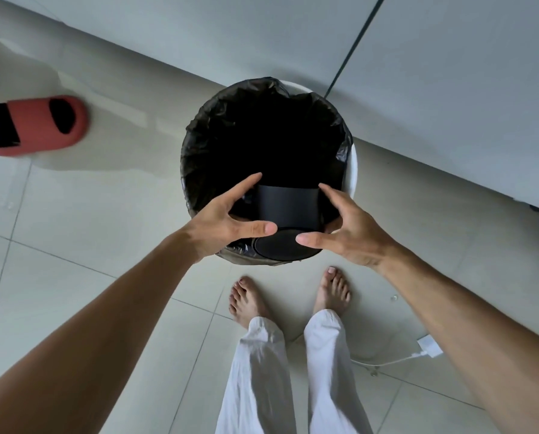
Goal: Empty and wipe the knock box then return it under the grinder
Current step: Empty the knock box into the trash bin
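The knock box [288, 211] is a matte black cylinder, tipped over with its round base [285, 245] turned toward me and its mouth pointing down into the bin. My left hand [230, 219] grips its left side, thumb on the base edge. My right hand [345, 228] grips its right side the same way. Under it stands a white trash bin [352, 170] lined with a black bag [199, 142]. The inside of the bag is too dark to see contents. No grinder is in view.
My bare feet [290, 297] stand on pale floor tiles just before the bin. Another person's foot in a red slipper [43, 125] is at the far left. A white plug and cable [427, 347] lie at the right. White cabinet fronts [418, 89] rise behind the bin.
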